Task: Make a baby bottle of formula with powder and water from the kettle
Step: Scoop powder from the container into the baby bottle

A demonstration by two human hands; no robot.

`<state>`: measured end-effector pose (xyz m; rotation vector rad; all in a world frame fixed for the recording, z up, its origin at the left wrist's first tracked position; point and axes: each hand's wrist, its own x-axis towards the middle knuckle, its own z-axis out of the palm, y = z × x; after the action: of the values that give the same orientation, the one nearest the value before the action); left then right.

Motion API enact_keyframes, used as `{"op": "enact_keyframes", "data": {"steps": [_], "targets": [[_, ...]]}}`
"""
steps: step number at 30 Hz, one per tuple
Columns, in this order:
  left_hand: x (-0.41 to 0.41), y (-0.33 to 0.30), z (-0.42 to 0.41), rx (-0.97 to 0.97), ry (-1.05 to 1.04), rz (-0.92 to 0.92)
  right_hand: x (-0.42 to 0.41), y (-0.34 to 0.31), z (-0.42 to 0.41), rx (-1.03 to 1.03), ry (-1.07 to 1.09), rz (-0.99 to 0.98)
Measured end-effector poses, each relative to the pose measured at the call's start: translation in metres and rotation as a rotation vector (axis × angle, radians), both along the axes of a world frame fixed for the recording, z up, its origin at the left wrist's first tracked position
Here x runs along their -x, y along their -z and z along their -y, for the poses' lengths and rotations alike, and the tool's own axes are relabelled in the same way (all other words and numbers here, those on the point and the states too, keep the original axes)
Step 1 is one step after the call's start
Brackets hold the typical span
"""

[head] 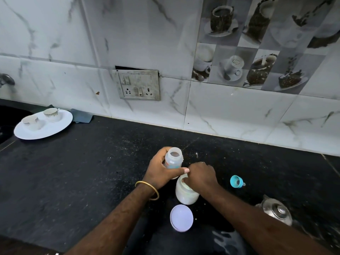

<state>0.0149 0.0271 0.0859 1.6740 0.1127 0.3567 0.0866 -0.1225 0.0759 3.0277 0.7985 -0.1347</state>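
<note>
At about nine o'clock, far from the work, a white plate (55, 130) carries two small cups (51, 114); what they hold cannot be seen. Near the centre, the left hand (161, 172) is wrapped around the baby bottle (173, 160), holding it upright with its mouth open; it looks empty or nearly so. Just to its five o'clock stands the open powder jar (185, 196), pale powder filling its lower part. The right hand (200, 176) dips its fingers into the jar's mouth, pinched as if on a scoop, though none is visible, so what they grip cannot be told. The jar's lid (181, 218) lies at six o'clock on the black counter (82, 172). The step looks like dosing powder; next would be lifting it level and tipping it into the narrow bottle mouth without spilling. At three o'clock lies the teal bottle cap (237, 181), and at four o'clock the steel kettle (276, 211), lid on, contents hidden.
</note>
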Motion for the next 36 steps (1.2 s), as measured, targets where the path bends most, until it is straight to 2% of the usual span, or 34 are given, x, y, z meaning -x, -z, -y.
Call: {"op": "enact_keyframes", "data": {"steps": [5,8,16,21,26,31,36], "targets": [[-0.003,0.006,-0.006,-0.003,0.016,-0.018,0.005,-0.005,0.003,-0.174,0.128,-0.151],[-0.004,0.007,-0.007,0.011,0.021,-0.031,0.004,-0.009,0.013,-0.25,0.114,-0.2],[-0.003,0.01,-0.01,-0.007,0.026,-0.056,0.008,-0.011,0.021,-0.118,-0.062,-0.037],[-0.001,0.009,-0.008,-0.022,0.032,-0.054,0.014,-0.005,0.021,-0.142,-0.053,-0.095],[-0.001,0.01,-0.007,-0.016,0.027,-0.053,0.016,-0.001,0.023,-0.269,-0.005,-0.226],[-0.001,0.011,-0.007,-0.001,0.011,-0.039,0.009,-0.002,0.029,-0.509,0.137,-0.391],[-0.002,0.013,-0.007,0.003,0.0,-0.036,0.005,-0.009,0.043,-0.72,0.232,-0.407]]}}
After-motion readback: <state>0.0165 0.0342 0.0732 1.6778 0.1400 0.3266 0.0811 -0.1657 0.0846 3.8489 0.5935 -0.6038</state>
